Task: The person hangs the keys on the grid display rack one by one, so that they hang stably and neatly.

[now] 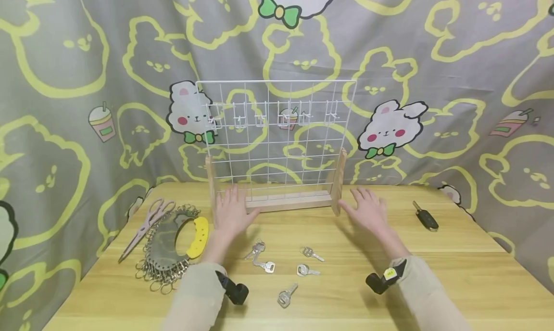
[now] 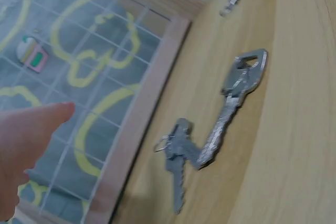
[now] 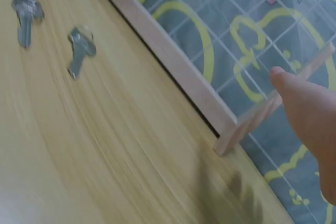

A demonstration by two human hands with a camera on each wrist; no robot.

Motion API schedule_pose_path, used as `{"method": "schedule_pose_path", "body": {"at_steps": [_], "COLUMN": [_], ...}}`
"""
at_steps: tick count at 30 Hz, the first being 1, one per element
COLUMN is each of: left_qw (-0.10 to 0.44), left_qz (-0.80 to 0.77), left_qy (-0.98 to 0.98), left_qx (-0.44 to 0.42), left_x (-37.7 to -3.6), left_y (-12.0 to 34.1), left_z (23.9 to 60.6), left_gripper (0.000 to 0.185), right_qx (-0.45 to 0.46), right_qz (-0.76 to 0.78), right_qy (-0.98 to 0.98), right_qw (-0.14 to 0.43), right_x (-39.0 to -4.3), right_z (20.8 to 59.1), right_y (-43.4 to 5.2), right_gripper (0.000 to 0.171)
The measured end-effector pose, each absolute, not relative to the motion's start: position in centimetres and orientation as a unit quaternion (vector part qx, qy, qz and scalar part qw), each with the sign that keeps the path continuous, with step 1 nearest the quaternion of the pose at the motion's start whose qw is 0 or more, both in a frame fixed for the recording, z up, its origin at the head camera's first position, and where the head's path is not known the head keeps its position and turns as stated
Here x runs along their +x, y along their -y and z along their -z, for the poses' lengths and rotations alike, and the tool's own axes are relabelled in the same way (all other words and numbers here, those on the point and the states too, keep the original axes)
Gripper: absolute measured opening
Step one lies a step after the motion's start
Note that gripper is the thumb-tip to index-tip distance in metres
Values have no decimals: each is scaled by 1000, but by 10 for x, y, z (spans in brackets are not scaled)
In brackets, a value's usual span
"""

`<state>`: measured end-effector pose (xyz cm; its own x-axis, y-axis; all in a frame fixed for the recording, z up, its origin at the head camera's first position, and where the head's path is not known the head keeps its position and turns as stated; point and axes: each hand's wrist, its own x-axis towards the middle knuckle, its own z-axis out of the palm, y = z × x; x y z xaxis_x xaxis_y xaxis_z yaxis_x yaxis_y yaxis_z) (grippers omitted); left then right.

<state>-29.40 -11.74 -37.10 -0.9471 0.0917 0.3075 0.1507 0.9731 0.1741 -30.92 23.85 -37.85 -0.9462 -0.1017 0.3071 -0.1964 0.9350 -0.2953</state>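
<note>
A wooden table [image 1: 454,273] fills the lower half of the head view, with a patterned curtain [image 1: 65,81] hanging behind it from 9 o'clock round to 3 o'clock. At 12 o'clock on the table stands a white wire rack [image 1: 277,129] with small hooks along its upper rows, set in a wooden base [image 1: 287,202] with two upright feet.

Both hands reach toward that base. The left hand [image 1: 232,211] lies just in front of the rack's left foot, fingers straight and spread, its grip released and holding nothing; whether it touches the wood cannot be told. The right hand [image 1: 367,210] lies just beside the rack's right foot, toward 2 o'clock from the table's middle, fingers likewise straight, grip released and empty. In the right wrist view a fingertip [image 3: 281,77] points at the foot without clearly meeting it.

At 9 o'clock lies a large ring of clips [image 1: 166,247] with a yellow piece on it, and scissors [image 1: 147,225] lie beside it, farther left. At 3 o'clock, well apart from the hands, sits a black car key [image 1: 425,217].

Between the forearms, near 6 o'clock, are loose silver keys: a pair [image 1: 259,254] by the left wrist, then single keys [image 1: 308,270] spread to its right.
</note>
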Motion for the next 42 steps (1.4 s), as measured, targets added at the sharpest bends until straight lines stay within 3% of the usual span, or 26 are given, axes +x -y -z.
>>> {"method": "schedule_pose_path", "body": {"at_steps": [5, 8, 14, 24, 33, 42], "left_qw": [217, 230, 194, 165, 108, 113], "left_qz": [231, 360, 498, 546, 575, 568], "left_qy": [946, 903, 844, 821, 811, 815], "left_qx": [-69, -39, 42, 37, -18, -27], "left_x": [-280, -272, -272, -295, -314, -322], "left_y": [134, 149, 181, 209, 208, 203], "left_z": [357, 351, 337, 317, 309, 307], "left_gripper": [67, 59, 67, 81, 72, 63], "right_qx": [118, 144, 184, 248, 252, 273], "right_qz": [-291, -370, -448, -538, -525, -479], "right_qy": [937, 907, 873, 802, 802, 821], "right_qw": [156, 144, 57, -84, -136, -145], "right_x": [-302, -296, -288, -280, -288, -296], "right_z": [372, 368, 365, 366, 391, 407], "right_y": [-228, -216, -186, -120, -71, -51], "right_gripper": [54, 45, 39, 43, 39, 27]}}
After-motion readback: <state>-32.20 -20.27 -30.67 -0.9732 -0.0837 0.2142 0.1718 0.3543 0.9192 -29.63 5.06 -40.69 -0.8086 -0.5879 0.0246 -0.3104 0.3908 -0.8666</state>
